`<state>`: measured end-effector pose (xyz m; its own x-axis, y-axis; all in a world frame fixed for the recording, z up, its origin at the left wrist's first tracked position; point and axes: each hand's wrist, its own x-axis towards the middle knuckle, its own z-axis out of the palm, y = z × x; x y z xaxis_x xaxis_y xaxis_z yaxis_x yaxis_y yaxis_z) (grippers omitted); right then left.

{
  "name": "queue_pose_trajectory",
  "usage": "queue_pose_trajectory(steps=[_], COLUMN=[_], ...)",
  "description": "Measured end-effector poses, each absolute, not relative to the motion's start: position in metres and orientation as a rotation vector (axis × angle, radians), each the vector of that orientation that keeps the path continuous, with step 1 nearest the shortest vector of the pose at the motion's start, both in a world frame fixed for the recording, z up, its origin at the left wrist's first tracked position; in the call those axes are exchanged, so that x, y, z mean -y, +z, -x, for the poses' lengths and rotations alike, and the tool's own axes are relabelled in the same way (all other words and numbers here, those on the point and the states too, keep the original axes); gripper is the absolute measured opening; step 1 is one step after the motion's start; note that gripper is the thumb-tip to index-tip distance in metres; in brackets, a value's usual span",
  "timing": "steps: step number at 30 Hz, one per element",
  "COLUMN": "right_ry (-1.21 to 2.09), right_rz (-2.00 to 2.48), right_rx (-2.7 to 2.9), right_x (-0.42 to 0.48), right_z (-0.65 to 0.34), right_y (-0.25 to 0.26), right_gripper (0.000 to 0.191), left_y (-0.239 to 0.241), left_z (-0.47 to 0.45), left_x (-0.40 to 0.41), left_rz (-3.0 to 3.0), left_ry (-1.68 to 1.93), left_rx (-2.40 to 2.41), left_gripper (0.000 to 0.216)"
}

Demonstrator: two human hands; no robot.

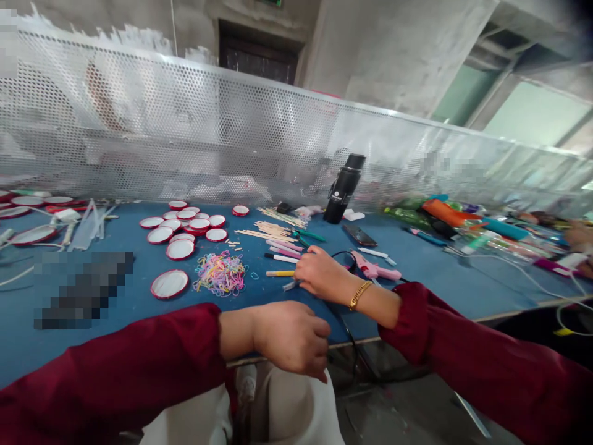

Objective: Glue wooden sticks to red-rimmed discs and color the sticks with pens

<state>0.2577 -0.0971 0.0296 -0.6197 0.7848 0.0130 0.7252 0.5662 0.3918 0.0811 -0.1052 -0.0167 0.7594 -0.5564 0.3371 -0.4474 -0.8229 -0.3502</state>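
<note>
My left hand (291,339) hangs over the table's front edge with its fingers curled in. Its palm side is turned away, so anything inside is hidden. My right hand (323,273), with a gold bracelet (360,295) at the wrist, is down on the table with bent fingers closed together. It covers the right end of a yellow marker (281,273); a small greyish piece (291,285) shows beside the fingertips. What the fingers grip is hidden. A white marker (283,258) and a pink glue gun (374,267) lie close by.
Colourful small loops (220,273) are heaped beside a red-rimmed round lid (169,284); several similar lids lie behind. Wooden sticks (269,232), green-handled pliers (311,236), a phone (359,235) and a black flask (345,188) are farther back. A perforated metal screen (273,136) borders the table.
</note>
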Motion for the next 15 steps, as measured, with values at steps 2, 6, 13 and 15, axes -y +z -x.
queue_pose_trajectory(steps=[2, 6, 13, 15], right_ry=[0.559, 0.555, 0.586, 0.601], right_rz=[-1.293, -1.321, -1.476, -1.508], right_rx=[-2.627, -2.638, -2.662, -2.692], right_x=[0.097, 0.100, 0.093, 0.085], right_z=[-0.257, -0.256, -0.259, -0.264], right_y=[0.026, 0.028, 0.056, 0.063], right_gripper=[0.013, 0.015, 0.020, 0.020], left_y=[-0.016, -0.017, -0.016, -0.012], left_z=[-0.081, -0.081, -0.082, -0.082], left_x=[0.105, 0.106, 0.104, 0.103], left_rz=[2.708, 2.707, 2.705, 2.708], left_ry=[-0.630, -0.653, -0.657, -0.634], left_rx=[-0.789, -0.783, -0.720, -0.705], left_gripper=[0.035, 0.035, 0.035, 0.037])
